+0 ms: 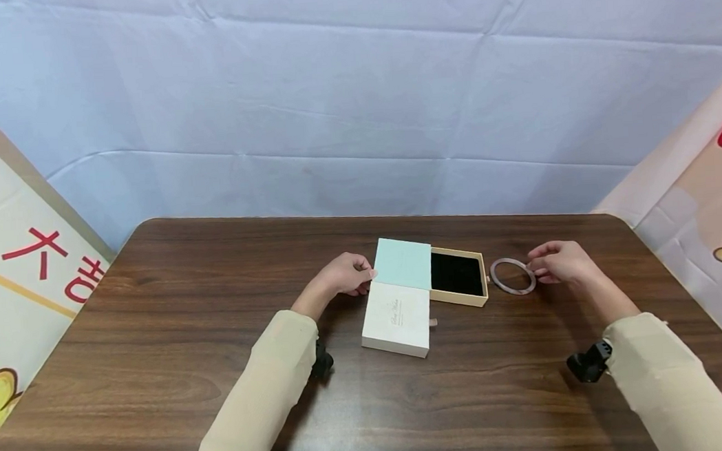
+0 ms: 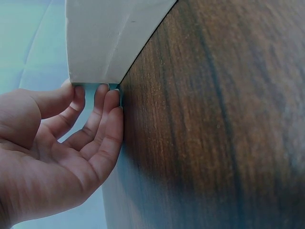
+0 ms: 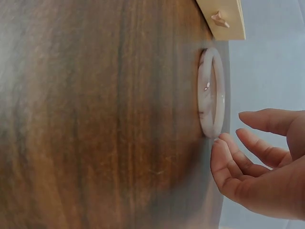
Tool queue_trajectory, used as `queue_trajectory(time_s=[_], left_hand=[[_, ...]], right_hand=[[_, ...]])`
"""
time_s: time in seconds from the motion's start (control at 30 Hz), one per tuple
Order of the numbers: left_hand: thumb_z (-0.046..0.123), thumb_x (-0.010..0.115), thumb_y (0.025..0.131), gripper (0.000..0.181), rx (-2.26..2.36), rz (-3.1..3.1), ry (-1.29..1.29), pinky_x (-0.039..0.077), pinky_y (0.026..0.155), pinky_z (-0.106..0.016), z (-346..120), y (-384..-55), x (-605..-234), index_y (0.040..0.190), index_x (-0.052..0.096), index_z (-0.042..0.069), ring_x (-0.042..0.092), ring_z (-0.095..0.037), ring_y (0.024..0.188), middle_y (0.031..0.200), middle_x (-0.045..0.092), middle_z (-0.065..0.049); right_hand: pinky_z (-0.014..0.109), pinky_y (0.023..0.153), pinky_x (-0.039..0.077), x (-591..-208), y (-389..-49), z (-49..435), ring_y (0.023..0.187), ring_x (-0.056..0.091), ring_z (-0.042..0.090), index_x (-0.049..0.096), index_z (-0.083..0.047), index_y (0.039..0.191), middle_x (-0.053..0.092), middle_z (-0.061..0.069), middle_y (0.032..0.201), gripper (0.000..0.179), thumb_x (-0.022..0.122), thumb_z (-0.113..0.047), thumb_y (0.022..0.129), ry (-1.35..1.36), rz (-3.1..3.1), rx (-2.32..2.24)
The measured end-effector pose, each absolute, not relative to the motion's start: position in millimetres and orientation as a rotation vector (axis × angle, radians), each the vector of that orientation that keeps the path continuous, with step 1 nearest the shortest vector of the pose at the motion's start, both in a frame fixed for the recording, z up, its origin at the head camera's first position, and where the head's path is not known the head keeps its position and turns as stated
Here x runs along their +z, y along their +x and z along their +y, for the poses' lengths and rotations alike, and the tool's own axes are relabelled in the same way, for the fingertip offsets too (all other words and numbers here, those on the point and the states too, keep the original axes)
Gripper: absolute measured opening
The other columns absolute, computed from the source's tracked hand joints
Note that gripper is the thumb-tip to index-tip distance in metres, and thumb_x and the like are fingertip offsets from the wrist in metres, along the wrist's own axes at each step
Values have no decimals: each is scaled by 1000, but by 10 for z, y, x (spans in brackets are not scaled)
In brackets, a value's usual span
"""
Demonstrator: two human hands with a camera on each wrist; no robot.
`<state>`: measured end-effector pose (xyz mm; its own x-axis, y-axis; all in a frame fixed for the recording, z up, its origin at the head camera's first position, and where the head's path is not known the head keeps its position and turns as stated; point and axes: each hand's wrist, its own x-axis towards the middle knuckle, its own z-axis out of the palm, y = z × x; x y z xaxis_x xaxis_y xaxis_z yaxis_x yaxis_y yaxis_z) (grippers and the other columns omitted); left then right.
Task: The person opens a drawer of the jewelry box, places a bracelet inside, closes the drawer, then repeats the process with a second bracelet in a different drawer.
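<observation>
A pale teal box sleeve [image 1: 403, 263] lies on the table with its cream drawer [image 1: 459, 301] pulled out to the right, showing a black lining. At the sleeve's left edge, my left hand [image 1: 347, 273] holds it, thumb over the top and other fingers curled along the side. In the left wrist view a white box [image 2: 102, 40] hides most of the teal sleeve. To the right of the drawer, a pale pinkish-white bangle [image 1: 512, 291] lies flat. My right hand [image 1: 560, 261] hovers beside its right rim, thumb apart from the fingers and fingertips [image 3: 218, 143] right at the rim.
The white box [image 1: 397, 313] with small lettering sits directly in front of the sleeve, a small ribbon tab [image 1: 432, 322] on its right. A brown wood-grain table [image 1: 181, 333] carries everything. Behind it hangs a pale cloth [image 1: 329, 103]; printed banners [image 1: 35, 273] flank both sides.
</observation>
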<state>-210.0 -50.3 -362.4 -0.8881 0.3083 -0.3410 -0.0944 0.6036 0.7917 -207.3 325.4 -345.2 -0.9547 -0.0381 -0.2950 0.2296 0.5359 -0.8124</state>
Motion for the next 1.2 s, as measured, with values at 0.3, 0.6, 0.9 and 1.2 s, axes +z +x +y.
queue_trajectory(time_s=[0.3, 0.6, 0.9, 1.2], left_hand=[[19, 54, 94, 18, 1213, 2386, 172, 49, 68, -30, -501, -2098, -3622, 84, 59, 4, 60, -19, 75, 84, 59, -10], [19, 53, 94, 18, 1219, 2391, 170, 49, 68, -30, -496, -2104, -3643, 84, 59, 4, 60, -20, 76, 84, 59, -10], [19, 53, 94, 18, 1226, 2389, 165, 49, 68, -30, -496, -2092, -3630, 84, 59, 5, 60, -20, 76, 84, 60, -11], [18, 53, 94, 18, 1227, 2394, 168, 49, 68, -30, -497, -2088, -3633, 85, 59, 4, 60, -19, 75, 84, 59, -11]], right_hand=[[25, 62, 51, -3550, -2074, 3283, 63, 57, 6, 42, 19, 114, 58, -1, 72, 36, 55, 2, 85, 217, 2482, -1416], [22, 57, 49, -3599, -2063, 3261, 57, 54, 5, 50, 18, 100, 56, -3, 64, 24, 57, 5, 82, 215, 2512, -1417], [23, 56, 48, -3609, -2059, 3232, 58, 52, 8, 57, 16, 91, 56, -2, 65, 16, 57, 4, 81, 214, 2584, -1297], [23, 56, 48, -3598, -2053, 3269, 58, 53, 7, 63, 10, 86, 57, -3, 63, 13, 56, -1, 83, 178, 2520, -1344]])
